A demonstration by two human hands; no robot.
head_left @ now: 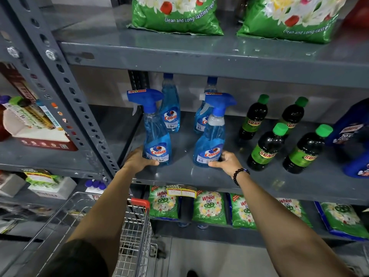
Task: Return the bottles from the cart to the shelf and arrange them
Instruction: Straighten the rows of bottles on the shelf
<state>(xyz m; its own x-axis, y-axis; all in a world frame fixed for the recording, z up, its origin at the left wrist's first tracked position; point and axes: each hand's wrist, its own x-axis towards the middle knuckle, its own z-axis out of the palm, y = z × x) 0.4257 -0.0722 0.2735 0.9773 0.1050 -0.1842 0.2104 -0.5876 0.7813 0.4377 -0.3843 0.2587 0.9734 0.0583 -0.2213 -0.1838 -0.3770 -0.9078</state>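
Note:
Two blue Colin spray bottles stand upright near the front of the grey middle shelf [199, 176]. My left hand [137, 159] grips the base of the left spray bottle [155, 134]. My right hand [227, 161], with a black bead bracelet on the wrist, grips the base of the right spray bottle [211, 140]. Behind them stand two more Colin bottles, one at the back left [169, 108] and one at the back right [201, 118], partly hidden. The wire cart [131, 226] with a red handle sits below my left arm; its inside is mostly hidden.
Several dark Sunny bottles with green caps [267, 148] stand to the right on the same shelf, and a blue jug [353, 128] at the far right. Green detergent bags fill the upper shelf [175, 15] and the lower shelf [209, 208]. A grey perforated upright [65, 86] borders the left.

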